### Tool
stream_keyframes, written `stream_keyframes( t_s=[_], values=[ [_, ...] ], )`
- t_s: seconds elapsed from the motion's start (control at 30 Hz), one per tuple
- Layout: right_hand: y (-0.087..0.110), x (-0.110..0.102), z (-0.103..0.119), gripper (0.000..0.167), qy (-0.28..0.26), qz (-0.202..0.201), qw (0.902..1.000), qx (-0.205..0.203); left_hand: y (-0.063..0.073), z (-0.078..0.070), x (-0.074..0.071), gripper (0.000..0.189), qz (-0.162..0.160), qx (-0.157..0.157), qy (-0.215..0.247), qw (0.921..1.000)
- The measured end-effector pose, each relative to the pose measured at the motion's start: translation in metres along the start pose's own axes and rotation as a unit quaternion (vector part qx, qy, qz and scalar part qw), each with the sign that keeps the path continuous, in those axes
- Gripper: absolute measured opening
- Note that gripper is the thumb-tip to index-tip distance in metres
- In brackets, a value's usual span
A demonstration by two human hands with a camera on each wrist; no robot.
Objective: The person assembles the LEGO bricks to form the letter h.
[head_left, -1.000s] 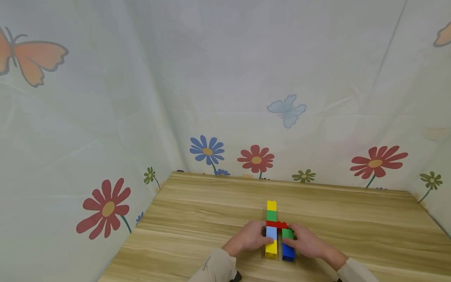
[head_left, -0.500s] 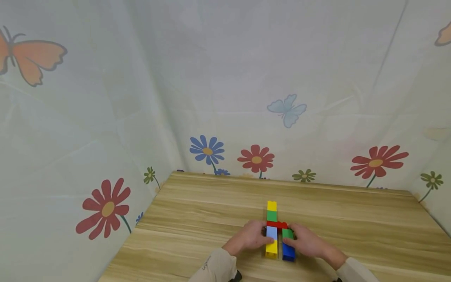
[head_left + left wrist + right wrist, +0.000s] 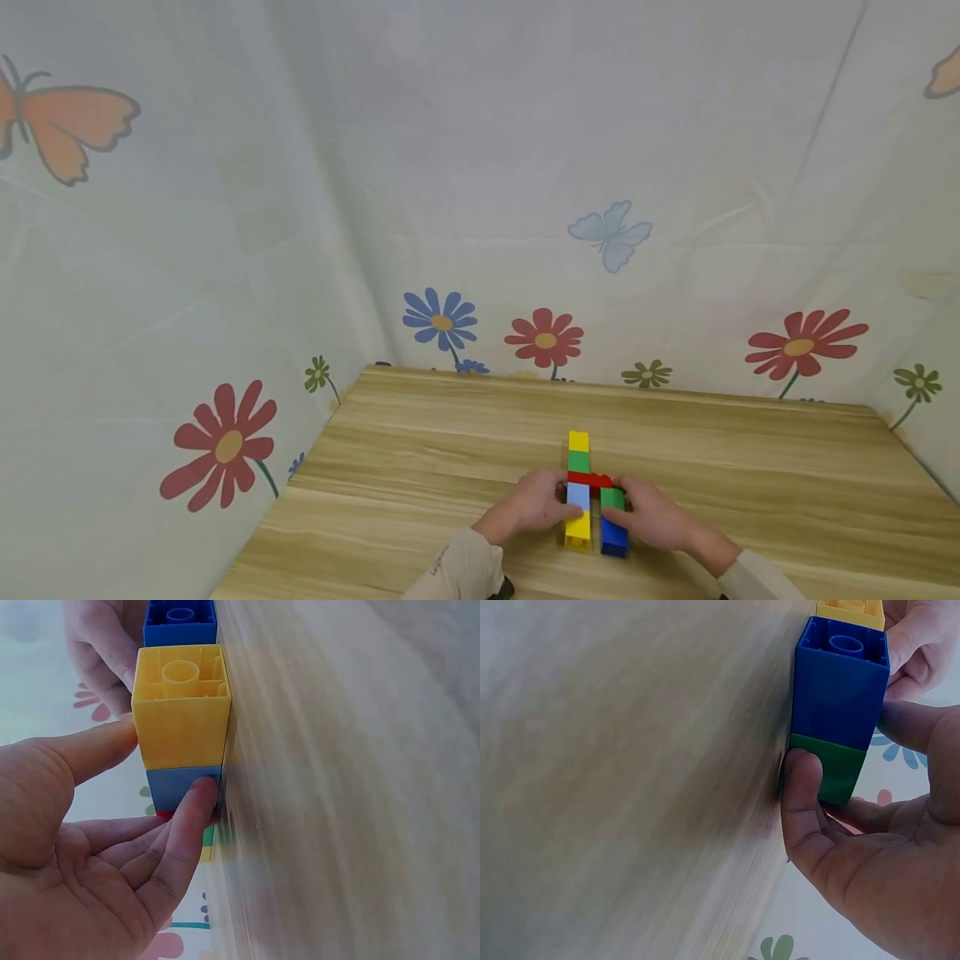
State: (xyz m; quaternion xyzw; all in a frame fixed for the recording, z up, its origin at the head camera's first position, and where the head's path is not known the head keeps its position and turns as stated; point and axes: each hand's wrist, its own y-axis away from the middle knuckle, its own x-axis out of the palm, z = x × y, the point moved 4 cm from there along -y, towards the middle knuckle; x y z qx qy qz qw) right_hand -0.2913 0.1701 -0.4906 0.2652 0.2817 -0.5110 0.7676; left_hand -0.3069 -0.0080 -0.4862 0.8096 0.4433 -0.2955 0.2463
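Note:
A joined build of toy building bricks lies on its side on the table. Its long column runs from a far yellow brick (image 3: 578, 441) through a green brick (image 3: 578, 462), a red brick (image 3: 591, 479) and a light blue brick (image 3: 578, 496) to a near yellow brick (image 3: 184, 731). Sideways from that column, the red brick reaches toward a shorter column of a green brick (image 3: 832, 765) and a dark blue brick (image 3: 836, 697). My left hand (image 3: 534, 500) grips the long column around the light blue and near yellow bricks. Green and dark blue bricks are held by my right hand (image 3: 652, 511).
The wood-grain table (image 3: 420, 442) extends around the build on all sides. Behind it and to the left hangs a pale cloth (image 3: 480, 167) printed with flowers and butterflies, meeting the table's far edge.
The far yellow end of the long column has shifted very slightly toward me. Both hands keep the same grip and place.

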Motion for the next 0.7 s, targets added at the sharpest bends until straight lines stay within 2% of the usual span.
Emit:
stream_keyframes(
  t_s=[0.37,0.7],
  values=[
    [0.0030,0.0001,-0.0036,0.050,-0.008,-0.011,0.9994,-0.030,-0.0004,0.0002,0.0009,0.032,-0.005,0.015,0.003,0.9999],
    [0.0088,-0.0076,-0.0005,0.055,-0.025,-0.006,0.9995,-0.017,0.0018,0.0044,-0.0035,0.034,-0.010,-0.009,0.001,0.9999]
  ],
)
